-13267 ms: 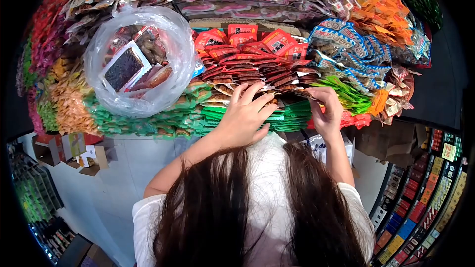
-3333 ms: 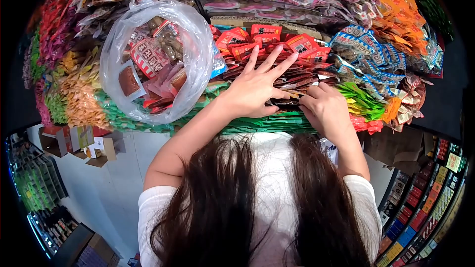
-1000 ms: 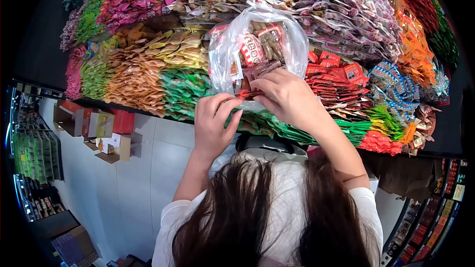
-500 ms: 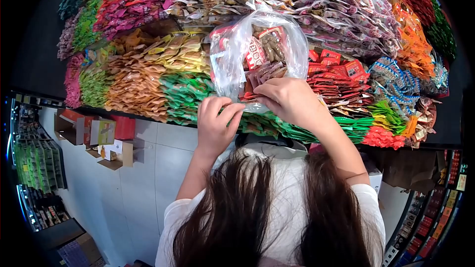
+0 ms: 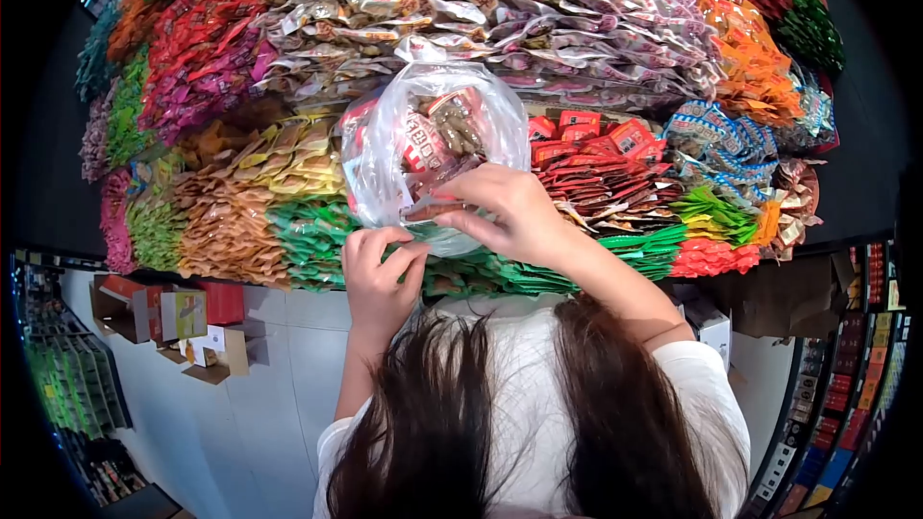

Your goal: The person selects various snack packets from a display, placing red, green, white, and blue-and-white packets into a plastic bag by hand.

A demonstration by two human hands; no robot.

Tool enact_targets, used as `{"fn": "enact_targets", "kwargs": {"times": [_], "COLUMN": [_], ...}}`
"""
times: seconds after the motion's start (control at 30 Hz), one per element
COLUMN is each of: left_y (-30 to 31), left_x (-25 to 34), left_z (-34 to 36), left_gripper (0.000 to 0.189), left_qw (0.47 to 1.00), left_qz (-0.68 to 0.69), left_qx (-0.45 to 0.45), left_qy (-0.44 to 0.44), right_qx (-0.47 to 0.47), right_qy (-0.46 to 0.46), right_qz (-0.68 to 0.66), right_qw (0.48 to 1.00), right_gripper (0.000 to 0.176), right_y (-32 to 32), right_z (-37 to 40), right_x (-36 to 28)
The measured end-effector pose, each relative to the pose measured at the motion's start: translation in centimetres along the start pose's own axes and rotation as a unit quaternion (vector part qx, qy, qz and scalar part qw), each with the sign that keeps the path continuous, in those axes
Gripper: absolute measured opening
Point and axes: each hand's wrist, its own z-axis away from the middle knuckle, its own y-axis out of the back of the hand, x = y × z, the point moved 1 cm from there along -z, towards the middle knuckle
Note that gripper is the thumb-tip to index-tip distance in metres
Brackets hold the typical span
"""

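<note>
A clear plastic bag stands with its mouth open on the display, and snack packets in red, white and brown wrapping lie inside it. At its near left edge, my left hand is closed in a pinch on the plastic. My right hand reaches over the near side of the mouth, thumb and fingers closed on a small reddish-brown snack packet. The fingers partly cover that packet.
Rows of packets surround the bag: green ones and yellow ones to the left, red ones to the right, pale ones behind. Opened cardboard boxes are on the floor at left; shelves stand at right.
The view has shifted, so the bag and display appear further left. My right hand has drawn slightly back from inside the bag, and the packet in its fingers shows more.
</note>
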Motion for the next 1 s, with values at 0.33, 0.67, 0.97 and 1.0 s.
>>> {"fn": "enact_targets", "kwargs": {"times": [0.33,0.67,0.97,1.0], "left_y": [0.3,-8.4,-10.7,-10.6], "left_x": [4.8,7.6,10.4,10.2], "left_z": [-1.3,-0.1,0.2,0.1], "left_gripper": [0.025,0.036,0.023,0.024], "left_qw": [0.837,0.636,0.588,0.549], "left_qz": [0.479,0.671,0.695,0.711], "left_qx": [-0.219,-0.219,-0.117,-0.13], "left_qy": [0.149,0.312,0.397,0.419], "right_qx": [0.145,0.103,0.03,0.023], "right_qy": [-0.262,-0.311,-0.243,-0.245], "right_qz": [-0.448,-0.388,-0.183,-0.222], "right_qw": [0.842,0.861,0.952,0.943], "right_gripper": [0.03,0.048,0.064,0.068], "right_y": [3.8,6.1,8.2,8.6], "right_z": [6.8,11.8,12.8,12.9], "right_x": [2.5,0.6,0.5,0.3]}}
